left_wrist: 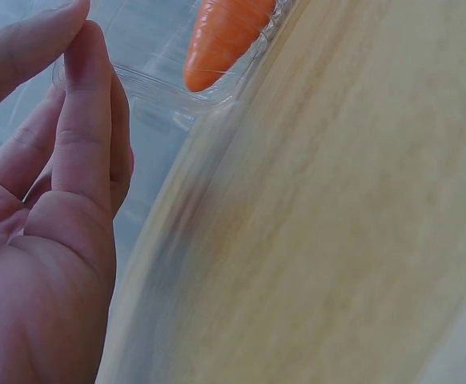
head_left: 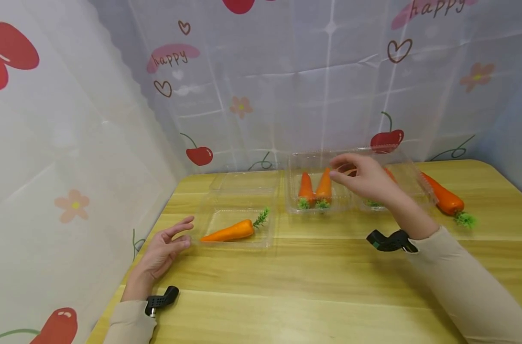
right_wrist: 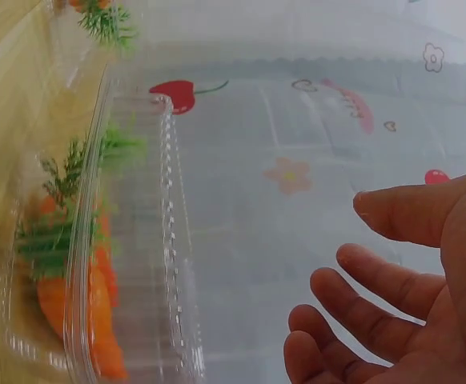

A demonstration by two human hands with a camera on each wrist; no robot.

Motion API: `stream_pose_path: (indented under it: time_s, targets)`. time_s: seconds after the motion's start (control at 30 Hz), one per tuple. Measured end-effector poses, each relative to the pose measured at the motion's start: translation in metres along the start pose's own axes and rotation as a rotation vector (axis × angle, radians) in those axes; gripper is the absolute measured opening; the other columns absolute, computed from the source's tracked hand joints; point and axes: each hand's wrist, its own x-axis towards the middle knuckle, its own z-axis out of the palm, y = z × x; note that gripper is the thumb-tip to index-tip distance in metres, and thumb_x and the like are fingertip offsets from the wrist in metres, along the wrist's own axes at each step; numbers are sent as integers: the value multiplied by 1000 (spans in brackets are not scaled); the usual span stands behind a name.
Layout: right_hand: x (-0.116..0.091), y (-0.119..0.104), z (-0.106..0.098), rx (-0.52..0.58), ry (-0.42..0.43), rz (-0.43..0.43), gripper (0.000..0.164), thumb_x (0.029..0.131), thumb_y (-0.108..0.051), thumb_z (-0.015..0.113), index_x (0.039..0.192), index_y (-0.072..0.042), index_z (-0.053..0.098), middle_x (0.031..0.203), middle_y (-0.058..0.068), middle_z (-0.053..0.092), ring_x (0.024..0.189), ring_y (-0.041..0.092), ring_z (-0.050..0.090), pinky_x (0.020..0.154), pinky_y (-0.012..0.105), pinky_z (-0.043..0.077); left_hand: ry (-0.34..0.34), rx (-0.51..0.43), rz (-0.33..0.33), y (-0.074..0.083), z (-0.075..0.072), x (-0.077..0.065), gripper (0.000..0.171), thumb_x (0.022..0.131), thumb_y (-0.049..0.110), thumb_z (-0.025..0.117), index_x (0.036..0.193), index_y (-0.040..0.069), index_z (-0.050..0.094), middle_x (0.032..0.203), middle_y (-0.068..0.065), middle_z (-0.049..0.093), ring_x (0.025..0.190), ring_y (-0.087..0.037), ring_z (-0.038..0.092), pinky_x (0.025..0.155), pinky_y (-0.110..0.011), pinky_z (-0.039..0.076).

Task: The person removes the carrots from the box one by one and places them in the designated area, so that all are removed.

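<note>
My left hand (head_left: 164, 251) is beside the left edge of a clear plastic box (head_left: 265, 245), its fingers loosely bent and holding nothing visible. An orange toy carrot (head_left: 233, 231) with a green top lies in this box, its tip towards that hand. My right hand (head_left: 368, 179) hovers over clear plastic packaging (head_left: 293, 210) at the back, thumb and fingers apart with nothing between them. Inside it, left of the hand, lie a reddish carrot (head_left: 306, 186) and an orange carrot (head_left: 324, 185), green tops forward. More carrot (head_left: 390, 175) shows behind the right hand, mostly hidden.
Another carrot (head_left: 448, 197) lies at the right, beside the packaging. The left box's clear lid (head_left: 244, 180) lies folded back behind it. A printed curtain (head_left: 278, 95) hangs along the far side and the left of the wooden table (head_left: 312, 282).
</note>
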Motion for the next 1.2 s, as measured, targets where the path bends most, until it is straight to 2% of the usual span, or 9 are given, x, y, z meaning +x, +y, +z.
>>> stream_pose_path:
  time_s: [0.23, 0.43, 0.8, 1.07, 1.2]
  targets:
    - [11, -5, 14, 16, -48, -8, 43, 103, -36, 63, 137, -10, 61, 131, 13, 64, 118, 32, 60, 100, 52, 51, -1, -12, 0, 0, 0, 0, 46, 96, -17, 56, 142, -14, 51, 162, 2, 43, 95, -9, 69, 86, -18, 58]
    - [20, -9, 24, 29, -76, -22, 40, 103, -35, 64, 136, -12, 63, 132, 12, 64, 118, 30, 59, 101, 52, 51, -12, -11, 8, 1, 0, -1, 49, 96, -16, 56, 143, -19, 44, 165, -1, 39, 98, -9, 69, 88, -18, 58]
    - [36, -19, 45, 56, -129, -104, 38, 103, -30, 65, 135, -9, 64, 130, 14, 66, 117, 30, 62, 104, 52, 51, -1, -6, -1, 1, 1, -1, 50, 96, -15, 58, 144, -20, 42, 166, -4, 36, 99, -9, 69, 89, -19, 58]
    - [44, -29, 59, 77, -165, -116, 37, 102, -27, 67, 134, -11, 64, 129, 11, 67, 117, 29, 63, 104, 50, 51, 4, -6, -19, 1, 1, -1, 50, 96, -14, 58, 144, -18, 44, 170, -9, 26, 103, -6, 67, 88, -19, 58]
    - [47, -33, 68, 103, -193, -140, 36, 102, -25, 67, 134, -11, 65, 128, 10, 67, 117, 28, 62, 104, 50, 51, 8, -3, -23, 1, 0, -1, 50, 96, -14, 58, 144, -18, 44, 170, -8, 27, 101, -6, 66, 87, -19, 58]
